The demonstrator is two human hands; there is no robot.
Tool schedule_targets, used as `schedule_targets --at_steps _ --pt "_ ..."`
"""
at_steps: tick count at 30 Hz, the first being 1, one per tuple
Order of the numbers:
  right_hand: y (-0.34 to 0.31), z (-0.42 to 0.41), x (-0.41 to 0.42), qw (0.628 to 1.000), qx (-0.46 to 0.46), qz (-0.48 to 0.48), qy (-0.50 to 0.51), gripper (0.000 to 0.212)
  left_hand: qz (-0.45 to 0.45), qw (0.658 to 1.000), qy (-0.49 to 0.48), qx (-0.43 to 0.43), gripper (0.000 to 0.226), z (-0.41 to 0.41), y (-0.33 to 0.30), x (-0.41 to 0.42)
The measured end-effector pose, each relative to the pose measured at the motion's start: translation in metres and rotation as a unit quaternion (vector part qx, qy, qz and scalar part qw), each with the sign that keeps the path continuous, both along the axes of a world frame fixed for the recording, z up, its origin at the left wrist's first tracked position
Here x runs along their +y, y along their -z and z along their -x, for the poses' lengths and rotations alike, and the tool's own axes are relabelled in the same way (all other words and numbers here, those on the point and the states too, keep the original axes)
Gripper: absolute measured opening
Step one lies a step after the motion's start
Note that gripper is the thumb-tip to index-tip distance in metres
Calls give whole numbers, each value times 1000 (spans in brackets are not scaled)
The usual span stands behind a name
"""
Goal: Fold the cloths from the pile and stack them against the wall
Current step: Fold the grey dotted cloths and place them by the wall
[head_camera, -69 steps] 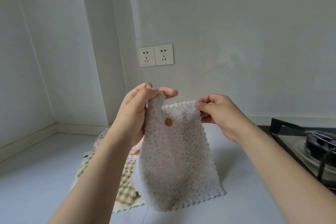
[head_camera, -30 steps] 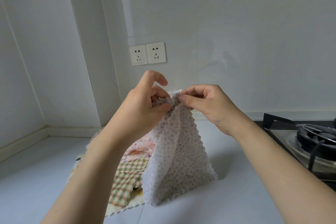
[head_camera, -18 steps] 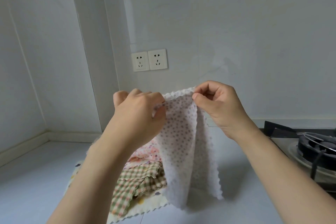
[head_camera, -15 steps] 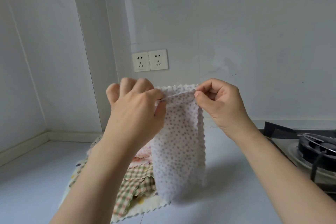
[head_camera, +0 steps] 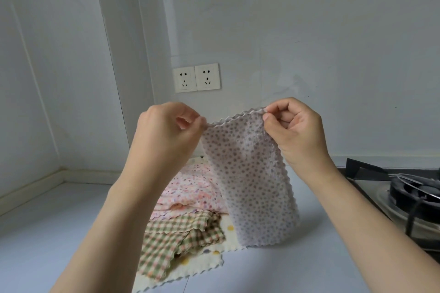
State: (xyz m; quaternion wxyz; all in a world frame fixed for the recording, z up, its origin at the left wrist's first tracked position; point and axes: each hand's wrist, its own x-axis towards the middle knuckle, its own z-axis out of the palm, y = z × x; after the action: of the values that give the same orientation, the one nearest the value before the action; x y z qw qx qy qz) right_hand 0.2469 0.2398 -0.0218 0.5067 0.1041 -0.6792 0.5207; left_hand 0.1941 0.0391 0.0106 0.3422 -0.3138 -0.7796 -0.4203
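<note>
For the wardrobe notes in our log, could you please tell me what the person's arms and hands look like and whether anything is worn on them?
Both forearms are bare, with no sleeve in view. The left hand and right hand wear no gloves, rings, watch or bracelet. The visible nails on the fingers are short and unpainted.

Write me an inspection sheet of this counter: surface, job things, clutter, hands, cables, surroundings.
Surface: pale counter, bare at left.
Job's things: spotted cloth held up in the air, doubled over, its lower edge near the counter; pile of cloths lying unfolded below, pink floral on top, green check under it, cream dotted at the bottom. No folded stack seen at the wall.
Clutter: nothing seen.
Hands: left hand pinches the cloth's top left corner; right hand pinches the top right corner.
Cables: nothing seen.
Surroundings: double wall socket, gas hob at right, corner walls.
</note>
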Motion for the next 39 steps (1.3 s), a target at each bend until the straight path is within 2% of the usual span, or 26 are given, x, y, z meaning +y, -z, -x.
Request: schedule_targets --at_steps 3,6,7,9,12,18,21,24,26,30,35,37,39 --pt "1 2 -1 1000 -5 3 -2 22 6 998 48 -33 10 3 2 0" --pt "1 2 -2 1000 -2 6 -16 22 72 986 97 -115 35 8 8 0" --pt "1 2 -3 1000 -3 8 -24 22 99 982 94 -132 36 9 11 0" --pt "2 1 -2 999 -17 8 -33 27 121 981 81 -127 17 13 15 3" --pt "2 3 0 999 -38 3 -24 30 91 987 82 -101 19 18 16 5" --pt "-5 1 1 997 -74 -12 -9 17 2 988 127 -82 38 14 11 5" --pt "-12 -9 -4 989 -110 62 -76 15 -45 976 183 -105 43 8 10 5" --pt "-13 -23 -10 968 -137 155 -141 19 -74 949 254 -169 52 -3 8 6" --pt "-14 -34 -12 968 -147 160 -127 19 -85 931 283 -215 48 -12 7 8" --pt "-17 -58 -1 974 -176 125 -63 17 -62 915 279 -284 16 -26 4 20" --pt "-5 -60 25 962 -255 90 48 21 -33 894 254 -367 14 -21 18 50" --pt "-1 -57 35 955 -277 82 69 24 -30 903 238 -356 12 -19 23 63" --pt "-5 -58 41 952 -291 73 65 20 -44 927 218 -301 8 -19 19 71"
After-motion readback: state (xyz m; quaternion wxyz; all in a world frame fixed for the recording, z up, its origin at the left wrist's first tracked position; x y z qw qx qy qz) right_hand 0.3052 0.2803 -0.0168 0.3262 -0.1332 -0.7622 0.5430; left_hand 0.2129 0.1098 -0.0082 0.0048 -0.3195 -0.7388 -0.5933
